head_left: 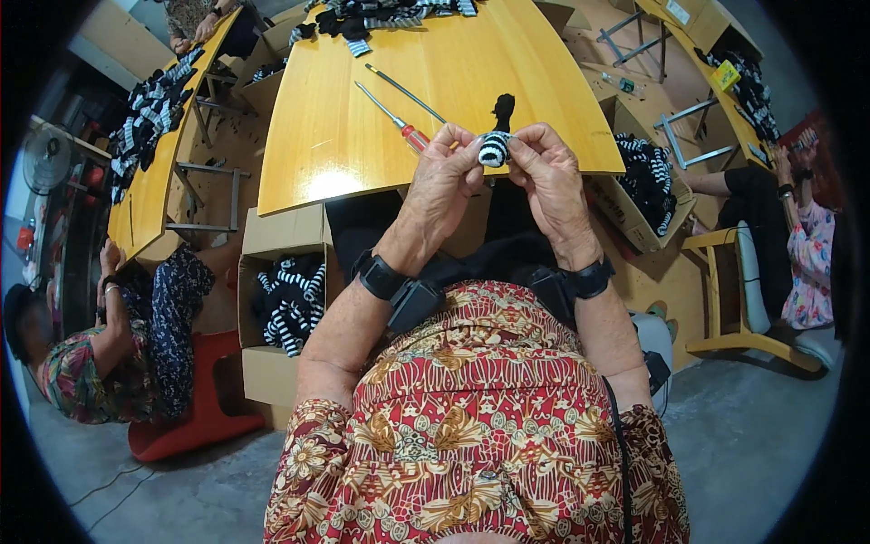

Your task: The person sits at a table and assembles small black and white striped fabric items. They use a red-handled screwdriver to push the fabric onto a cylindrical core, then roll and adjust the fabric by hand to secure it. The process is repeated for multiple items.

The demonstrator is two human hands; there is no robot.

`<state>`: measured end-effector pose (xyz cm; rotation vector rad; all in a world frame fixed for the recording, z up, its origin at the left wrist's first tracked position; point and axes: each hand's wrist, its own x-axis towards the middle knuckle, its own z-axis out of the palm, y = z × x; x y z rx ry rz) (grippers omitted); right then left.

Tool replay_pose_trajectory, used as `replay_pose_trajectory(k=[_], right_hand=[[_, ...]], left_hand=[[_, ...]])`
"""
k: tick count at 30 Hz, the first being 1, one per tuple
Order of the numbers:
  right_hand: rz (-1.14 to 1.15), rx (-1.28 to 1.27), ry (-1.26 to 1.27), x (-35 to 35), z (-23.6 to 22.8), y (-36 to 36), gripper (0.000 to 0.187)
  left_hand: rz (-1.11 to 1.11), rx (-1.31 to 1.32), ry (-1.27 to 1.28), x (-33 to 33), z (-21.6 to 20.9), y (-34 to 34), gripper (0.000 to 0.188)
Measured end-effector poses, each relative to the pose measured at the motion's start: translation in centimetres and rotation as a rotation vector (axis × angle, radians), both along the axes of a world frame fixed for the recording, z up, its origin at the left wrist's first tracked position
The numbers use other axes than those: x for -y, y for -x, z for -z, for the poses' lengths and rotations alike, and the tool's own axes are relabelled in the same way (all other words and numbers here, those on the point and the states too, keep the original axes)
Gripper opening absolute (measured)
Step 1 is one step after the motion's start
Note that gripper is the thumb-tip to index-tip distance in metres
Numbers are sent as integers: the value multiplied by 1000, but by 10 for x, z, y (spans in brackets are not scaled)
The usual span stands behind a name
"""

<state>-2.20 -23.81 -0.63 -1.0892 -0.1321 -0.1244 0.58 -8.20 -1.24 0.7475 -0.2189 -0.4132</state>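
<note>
A small black-and-white striped knitted piece (494, 151) is stretched between my two hands over the near edge of the table. Its plain black end points away from me. My left hand (442, 174) pinches its left side between thumb and fingers, and my right hand (549, 172) pinches the right side. Close to my left hand on the tabletop lies a screwdriver (414, 138) with a red handle. Beside it, a thin dark rod (394, 83) runs toward my left fingers, which hide its near end.
Striped knitwear (390, 16) is heaped at the table's (326, 118) far end. Cardboard boxes of similar pieces stand at left (283, 376) and right (639, 227). People sit at side tables; a red chair (204, 408) is at left, a wooden chair (757, 340) at right.
</note>
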Motion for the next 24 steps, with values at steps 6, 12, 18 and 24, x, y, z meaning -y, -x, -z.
replay_pose_trajectory(k=[6,12,18,24], right_hand=[[-80,-143,-242,5,12,-8,5],[-64,-77,-146,-2,-4,7,6],[-218,-128,-60,2,-8,9,17],[-263,-221,18,2,2,8,12]], left_hand=[[192,1,159,3,-2,8,7],[106,111,-92,-3,-27,24,9],[-54,143,-181,-7,-15,9,12],[-148,194,-222,-7,-10,7,12]])
